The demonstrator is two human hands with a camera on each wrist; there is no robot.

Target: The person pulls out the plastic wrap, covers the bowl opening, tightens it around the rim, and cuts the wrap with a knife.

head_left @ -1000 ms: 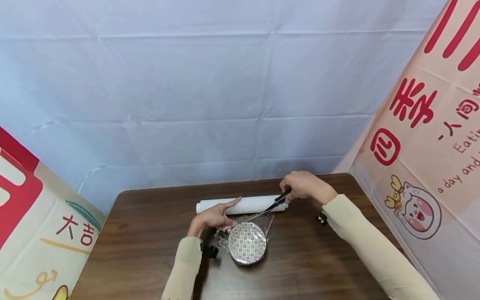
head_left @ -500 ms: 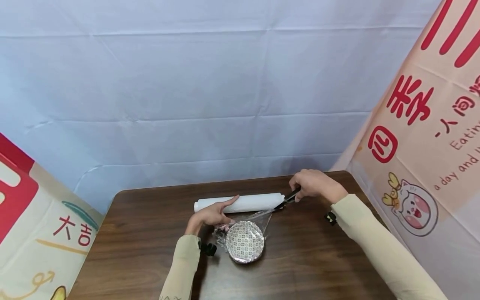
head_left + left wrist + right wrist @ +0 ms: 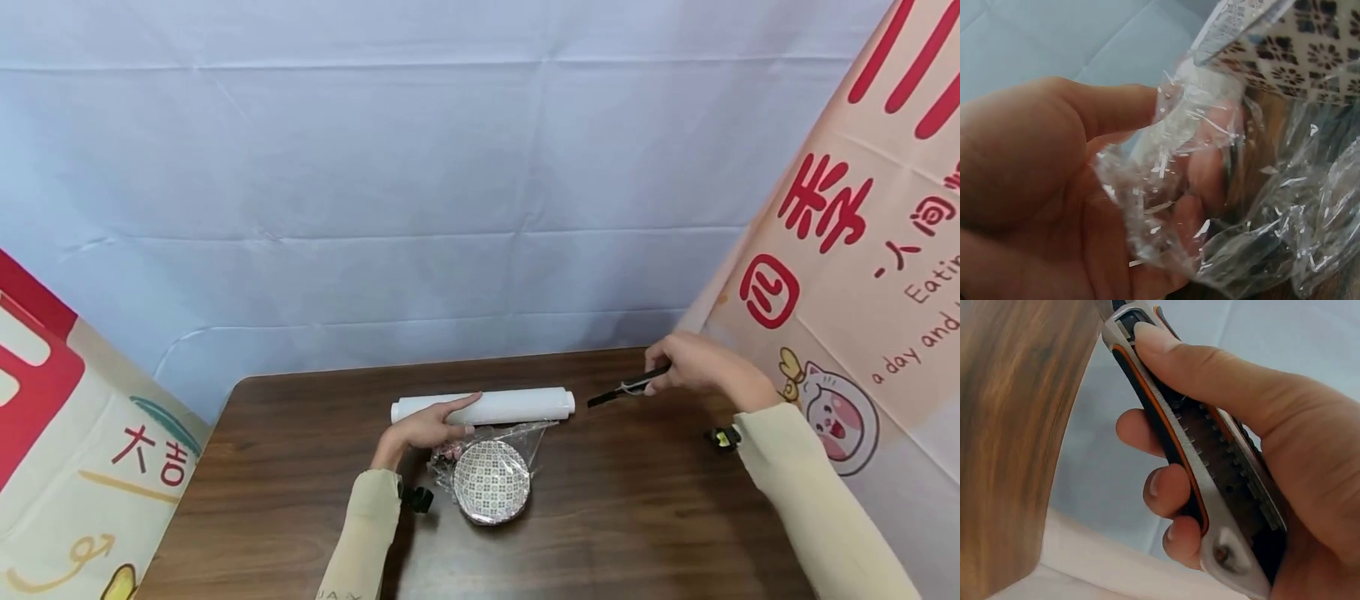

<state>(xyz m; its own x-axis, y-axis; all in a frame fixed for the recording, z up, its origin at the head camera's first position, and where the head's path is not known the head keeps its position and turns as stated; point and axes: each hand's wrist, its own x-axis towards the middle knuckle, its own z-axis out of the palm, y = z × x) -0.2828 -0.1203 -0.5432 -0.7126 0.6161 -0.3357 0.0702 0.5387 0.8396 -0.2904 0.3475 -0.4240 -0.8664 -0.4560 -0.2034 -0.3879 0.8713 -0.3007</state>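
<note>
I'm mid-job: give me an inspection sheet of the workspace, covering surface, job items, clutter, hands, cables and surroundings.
Surface: brown wood-grain table.
Job items: patterned round dish with clear film over it; white roll lying behind; utility knife off the roll's right end.
Clutter: film bunched at the dish's left side; nothing else seen.
Left hand: beside the dish, fingers partly behind film; whether it grips the film is unclear.
Right hand: holds the knife, thumb near its front end.
Cables: nothing seen.
Surroundings: pale backdrop with creases; printed left banner and right banner.
</note>
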